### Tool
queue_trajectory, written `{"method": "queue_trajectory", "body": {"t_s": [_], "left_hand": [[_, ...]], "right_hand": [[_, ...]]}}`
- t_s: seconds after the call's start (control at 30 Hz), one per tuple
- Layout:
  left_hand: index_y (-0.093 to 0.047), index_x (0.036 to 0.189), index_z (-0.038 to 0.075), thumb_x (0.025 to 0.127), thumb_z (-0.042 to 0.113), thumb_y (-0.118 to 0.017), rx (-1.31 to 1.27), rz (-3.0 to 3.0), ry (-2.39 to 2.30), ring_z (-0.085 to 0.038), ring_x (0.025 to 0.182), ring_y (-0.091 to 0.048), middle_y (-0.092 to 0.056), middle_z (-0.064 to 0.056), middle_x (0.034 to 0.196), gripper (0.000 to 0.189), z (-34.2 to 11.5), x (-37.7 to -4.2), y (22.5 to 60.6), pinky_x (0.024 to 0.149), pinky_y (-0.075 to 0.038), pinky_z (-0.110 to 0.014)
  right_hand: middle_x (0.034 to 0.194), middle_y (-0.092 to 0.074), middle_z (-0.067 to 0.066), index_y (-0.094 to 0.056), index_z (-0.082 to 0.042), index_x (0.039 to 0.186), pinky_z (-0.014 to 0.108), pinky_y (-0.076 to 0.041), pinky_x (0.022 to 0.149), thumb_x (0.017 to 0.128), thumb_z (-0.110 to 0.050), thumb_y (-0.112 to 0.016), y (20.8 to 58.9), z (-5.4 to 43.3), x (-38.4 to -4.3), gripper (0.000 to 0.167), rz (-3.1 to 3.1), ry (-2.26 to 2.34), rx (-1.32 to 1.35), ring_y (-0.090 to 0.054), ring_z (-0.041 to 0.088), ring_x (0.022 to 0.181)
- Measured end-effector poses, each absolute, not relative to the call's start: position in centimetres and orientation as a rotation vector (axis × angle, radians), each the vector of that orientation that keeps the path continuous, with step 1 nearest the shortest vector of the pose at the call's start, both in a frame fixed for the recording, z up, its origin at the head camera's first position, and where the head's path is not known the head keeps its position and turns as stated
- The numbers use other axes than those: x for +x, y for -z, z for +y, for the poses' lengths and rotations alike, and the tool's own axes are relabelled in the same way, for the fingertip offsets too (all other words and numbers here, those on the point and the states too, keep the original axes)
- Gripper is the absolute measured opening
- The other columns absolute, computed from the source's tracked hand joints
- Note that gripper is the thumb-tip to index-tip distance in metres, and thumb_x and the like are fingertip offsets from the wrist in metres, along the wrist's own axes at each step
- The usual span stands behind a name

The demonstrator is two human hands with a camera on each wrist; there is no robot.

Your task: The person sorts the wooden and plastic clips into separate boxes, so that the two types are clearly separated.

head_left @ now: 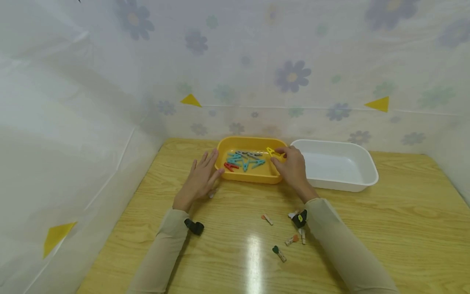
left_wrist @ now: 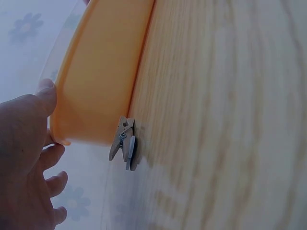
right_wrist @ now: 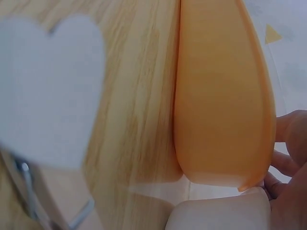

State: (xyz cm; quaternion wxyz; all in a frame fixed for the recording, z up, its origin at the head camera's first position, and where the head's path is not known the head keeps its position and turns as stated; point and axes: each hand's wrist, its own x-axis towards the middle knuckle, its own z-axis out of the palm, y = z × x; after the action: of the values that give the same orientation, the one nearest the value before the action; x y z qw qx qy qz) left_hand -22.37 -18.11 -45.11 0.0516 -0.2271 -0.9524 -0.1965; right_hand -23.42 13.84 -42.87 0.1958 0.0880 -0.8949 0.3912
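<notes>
Right hand [head_left: 295, 168] has it, one yellow plastic clip [head_left: 271, 151] pinched between thumb and fingertips, the fingers nearly closed, up at 2 o'clock over the yellow tray [head_left: 253, 178]! At 9 o'clock the left hand [head_left: 198, 179] braces the tray's rim, fingers long, thumb round the near corner, no clip in its grasp. Count them inside: one red clip [head_left: 229, 165], two grey clips [head_left: 253, 154], at least four teal clips [head_left: 258, 163], overlapping, with bare yellow floor toward 4 o'clock. One white tray [head_left: 338, 185] sits at 3 o'clock, rim just beside the yellow one. Wooden clothespins [head_left: 281, 256], at least five: one at 8 o'clock, near the tray's corner, the others around 5 o'clock, well off its front edge, a broad stretch of table [head_left: 235, 212] between.
</notes>
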Motion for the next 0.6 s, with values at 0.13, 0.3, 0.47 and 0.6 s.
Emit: {"method": "queue_trajectory", "body": {"t_s": [0.13,0.3,0.47,0.6], "left_hand": [[-0.01,0.166,0.01,0.11,0.054,-0.03,-0.687,-2.899,0.591,-0.035,0.157,-0.009,-0.009,-0.006,0.172,0.074,-18.06,-22.31,45.06,0.119,-0.007,-0.069],[-0.009,0.166,0.01,0.111,0.053,-0.03,-0.694,-2.902,0.591,-0.036,0.157,-0.009,-0.01,-0.007,0.172,0.073,-18.0,-22.48,45.11,0.119,-0.007,-0.069],[-0.01,0.166,0.01,0.111,0.052,-0.03,-0.707,-2.895,0.603,-0.036,0.157,-0.009,-0.011,-0.008,0.172,0.072,-17.84,-22.55,45.28,0.119,-0.007,-0.069],[-0.01,0.166,0.01,0.111,0.052,-0.031,-0.714,-2.89,0.608,-0.036,0.157,-0.009,-0.011,-0.009,0.172,0.073,-17.75,-22.54,45.33,0.119,-0.007,-0.069]], "right_hand": [[0.107,-0.068,0.022,-0.073,0.007,0.115,0.051,-0.046,0.084,0.089,-0.011,-0.081,42.97,13.89,-23.52,0.033,-2.505,-1.098,0.258,-0.059,0.039,0.094],[0.107,-0.068,0.023,-0.072,0.007,0.115,0.051,-0.046,0.085,0.09,-0.009,-0.08,43.03,14.0,-23.55,0.031,-2.496,-1.098,0.259,-0.059,0.04,0.094],[0.107,-0.068,0.024,-0.072,0.007,0.115,0.051,-0.046,0.084,0.091,-0.007,-0.077,42.97,14.3,-23.28,0.028,-2.483,-1.109,0.269,-0.059,0.04,0.093],[0.107,-0.067,0.023,-0.072,0.007,0.115,0.051,-0.048,0.084,0.092,-0.007,-0.076,42.67,14.53,-22.85,0.028,-2.475,-1.129,0.277,-0.06,0.04,0.093]]}}
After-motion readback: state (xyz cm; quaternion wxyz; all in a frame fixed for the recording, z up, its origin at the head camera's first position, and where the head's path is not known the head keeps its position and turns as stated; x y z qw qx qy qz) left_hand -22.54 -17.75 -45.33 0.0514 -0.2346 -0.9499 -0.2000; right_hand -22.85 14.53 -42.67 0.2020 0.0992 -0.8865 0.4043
